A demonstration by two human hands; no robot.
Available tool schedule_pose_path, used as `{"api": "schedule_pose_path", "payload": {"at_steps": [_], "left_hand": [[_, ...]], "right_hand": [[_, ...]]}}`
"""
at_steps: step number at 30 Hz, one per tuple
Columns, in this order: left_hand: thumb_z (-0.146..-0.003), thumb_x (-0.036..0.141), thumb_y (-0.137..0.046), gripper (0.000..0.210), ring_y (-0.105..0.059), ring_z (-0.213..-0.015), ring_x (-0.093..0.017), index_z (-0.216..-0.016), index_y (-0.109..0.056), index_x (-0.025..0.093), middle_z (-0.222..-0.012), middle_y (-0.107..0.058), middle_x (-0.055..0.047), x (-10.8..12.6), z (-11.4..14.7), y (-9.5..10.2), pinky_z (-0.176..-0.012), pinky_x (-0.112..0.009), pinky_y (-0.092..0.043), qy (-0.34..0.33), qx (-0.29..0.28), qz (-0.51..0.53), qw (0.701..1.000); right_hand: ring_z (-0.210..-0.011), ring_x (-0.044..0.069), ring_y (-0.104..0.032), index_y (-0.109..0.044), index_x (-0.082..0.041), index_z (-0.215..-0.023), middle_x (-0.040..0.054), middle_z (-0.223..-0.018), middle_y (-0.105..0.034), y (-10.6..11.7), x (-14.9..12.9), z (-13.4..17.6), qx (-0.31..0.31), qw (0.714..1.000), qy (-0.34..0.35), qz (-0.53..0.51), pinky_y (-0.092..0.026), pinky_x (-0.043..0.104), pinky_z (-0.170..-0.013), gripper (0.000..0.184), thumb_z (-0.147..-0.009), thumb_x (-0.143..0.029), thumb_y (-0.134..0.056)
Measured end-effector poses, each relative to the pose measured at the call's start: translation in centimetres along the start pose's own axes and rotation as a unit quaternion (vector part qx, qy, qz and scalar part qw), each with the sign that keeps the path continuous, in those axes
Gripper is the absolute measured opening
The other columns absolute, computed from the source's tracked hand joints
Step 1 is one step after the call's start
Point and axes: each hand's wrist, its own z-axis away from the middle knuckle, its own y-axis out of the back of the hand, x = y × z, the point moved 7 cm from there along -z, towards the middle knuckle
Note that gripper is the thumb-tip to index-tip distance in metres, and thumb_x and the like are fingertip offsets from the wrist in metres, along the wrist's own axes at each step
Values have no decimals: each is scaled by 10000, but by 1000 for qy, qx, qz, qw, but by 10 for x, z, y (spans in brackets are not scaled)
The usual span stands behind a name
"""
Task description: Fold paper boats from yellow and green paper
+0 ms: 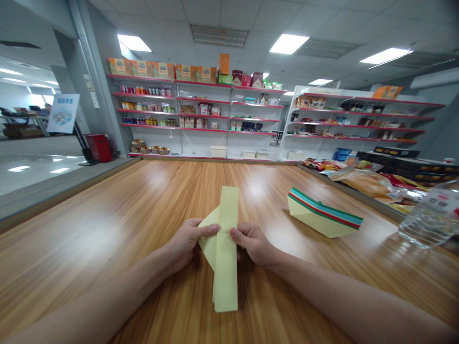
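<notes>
Both my hands hold one piece of folded pale yellow paper (226,267) above the wooden table. A long narrow strip of it runs up and down, and a triangular flap sticks out on its left. My left hand (188,241) pinches the left part, thumb on top and fingers underneath. On the strip's right edge my right hand (256,242) pinches with its thumb on the front; its other fingers are partly hidden. Off to the right, apart from my hands, a folded paper boat (315,217) with green, blue and red bands along its edge rests on the table.
The wooden table (143,200) has a raised rim. A clear plastic bottle (426,220) stands at the right edge, near packaged snacks (366,181) and dark boxes (409,167). Stocked shelves (201,114) line the back. A sign (63,113) and a red box (98,148) stand left.
</notes>
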Motion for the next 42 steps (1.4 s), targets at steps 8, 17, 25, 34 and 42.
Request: {"api": "schedule_pose_path", "payload": {"at_steps": [8, 17, 25, 34, 42], "left_hand": [[-742, 433, -628, 355, -635, -662, -230, -825, -672, 90, -787, -696, -138, 9, 1, 9, -606, -315, -467, -47, 91, -199, 975], [-852, 361, -467, 246, -557, -708, -175, -890, -596, 155, -790, -623, -48, 34, 18, -9, -646, -287, -408, -225, 206, -505, 807], [-851, 549, -393, 484, -356, -485, -97, -546, -398, 173, -518, -368, 43, 23, 11, -1, -457, -231, -239, -157, 208, -437, 861], [-824, 581, -415, 504, -351, -476, -96, -527, -385, 175, -503, -359, 47, 23, 13, 3, -454, -229, -242, -151, 248, -431, 855], [-844, 544, -401, 459, -381, -493, -109, -573, -429, 175, -536, -412, 36, 21, 17, 13, -456, -227, -274, -157, 297, -358, 872]], "right_hand": [[-327, 74, -422, -551, -110, -550, 5, -429, -494, 0, 5, -4, 8, 999, -37, -12, -288, 186, -304, 493, -792, -538, -530], [-373, 83, -475, -550, -116, -517, 37, -438, -534, -17, -2, 3, -55, 978, -10, 199, -313, 171, -343, 520, -885, -455, -408], [-466, 99, -568, -627, -96, -664, 60, -547, -621, -44, -13, 21, -186, 954, 5, 233, -407, 153, -419, 416, -898, -376, -427], [-485, 73, -465, -584, -109, -644, 3, -552, -530, -44, -25, 18, -145, 949, 75, 271, -339, 165, -436, 316, -855, -321, -480], [-459, 57, -306, -386, -156, -543, -47, -506, -324, -33, -25, 14, -59, 963, 43, 258, -224, 192, -413, 356, -857, -313, -448]]}}
